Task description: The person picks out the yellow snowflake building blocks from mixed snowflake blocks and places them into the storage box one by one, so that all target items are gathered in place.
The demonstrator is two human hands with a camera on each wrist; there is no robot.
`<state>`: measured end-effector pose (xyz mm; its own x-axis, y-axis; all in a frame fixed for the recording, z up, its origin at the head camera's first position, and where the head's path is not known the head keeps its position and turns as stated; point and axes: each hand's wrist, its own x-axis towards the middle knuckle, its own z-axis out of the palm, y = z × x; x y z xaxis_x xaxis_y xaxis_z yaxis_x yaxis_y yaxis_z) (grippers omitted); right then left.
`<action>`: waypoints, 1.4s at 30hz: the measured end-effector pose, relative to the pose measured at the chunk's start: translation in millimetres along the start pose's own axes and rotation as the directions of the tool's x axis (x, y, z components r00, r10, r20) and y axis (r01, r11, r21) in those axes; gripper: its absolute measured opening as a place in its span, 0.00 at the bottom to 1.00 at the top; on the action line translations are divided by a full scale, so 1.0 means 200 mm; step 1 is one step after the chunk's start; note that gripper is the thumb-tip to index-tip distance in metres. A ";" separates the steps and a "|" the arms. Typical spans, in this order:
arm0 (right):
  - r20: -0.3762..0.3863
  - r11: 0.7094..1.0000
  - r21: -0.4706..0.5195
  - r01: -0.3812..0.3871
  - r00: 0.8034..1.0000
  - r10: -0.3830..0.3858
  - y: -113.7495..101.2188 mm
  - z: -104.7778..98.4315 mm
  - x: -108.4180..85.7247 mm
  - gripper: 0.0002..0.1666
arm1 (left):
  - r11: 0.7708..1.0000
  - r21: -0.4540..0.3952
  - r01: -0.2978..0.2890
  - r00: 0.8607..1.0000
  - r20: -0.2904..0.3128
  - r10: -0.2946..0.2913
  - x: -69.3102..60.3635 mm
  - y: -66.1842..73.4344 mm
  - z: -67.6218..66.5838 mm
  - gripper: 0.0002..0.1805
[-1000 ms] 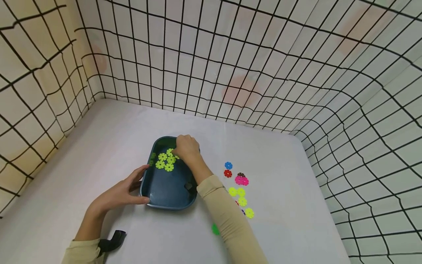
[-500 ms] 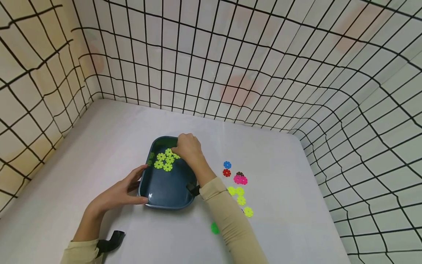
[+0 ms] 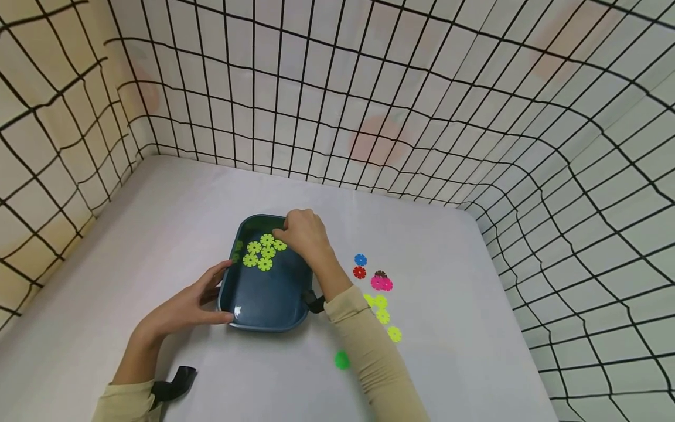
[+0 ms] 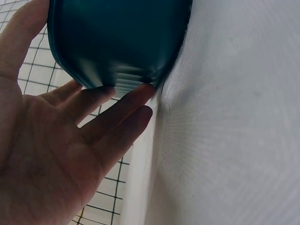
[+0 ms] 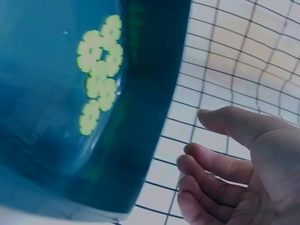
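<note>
Your right thumb stands apart from loosely curled fingers, that right hand at the far right of the blue tray! Your left hand, fingers spread, touches the tray's left side. Yellow-green discs lie inside, far end; a blue disc, red disc and pink discs lie right, on the white table.

Left hand against the blue tray, yellow-green discs inside.

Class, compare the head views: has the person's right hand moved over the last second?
Yes: the right hand has shifted slightly rightward, nearer the blue round notched disc lying on the white table.
</note>
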<state>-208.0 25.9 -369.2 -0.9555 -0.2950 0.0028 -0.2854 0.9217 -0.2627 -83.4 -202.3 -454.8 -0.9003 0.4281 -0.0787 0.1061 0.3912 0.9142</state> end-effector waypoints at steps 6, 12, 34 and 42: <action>-0.015 1.000 0.026 -0.013 1.000 0.014 0.04 -0.08 -0.04 0.20 | 1.000 -0.007 -0.008 1.000 0.003 0.008 0.00 -0.01 -0.01 0.57; -0.045 0.996 0.083 -0.032 0.998 0.036 0.15 -0.13 -0.11 0.20 | 1.000 -0.003 -0.011 1.000 0.012 0.011 -0.01 -0.01 -0.01 0.57; -0.072 0.968 0.195 -0.159 0.982 0.175 0.52 -0.03 -0.36 0.20 | 1.000 -0.018 -0.006 1.000 0.021 0.006 -0.01 0.00 -0.01 0.58; -0.092 0.959 0.235 -0.161 0.978 0.187 0.67 0.04 -0.47 0.19 | 1.000 -0.011 -0.008 0.999 0.031 0.008 -0.01 0.00 -0.01 0.58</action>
<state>-155.7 176.0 -412.8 -0.9947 -0.0932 0.0424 -0.1021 0.8717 -0.4793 -82.6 -205.6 -453.9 -0.8859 0.4563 -0.0832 0.1087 0.3786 0.9192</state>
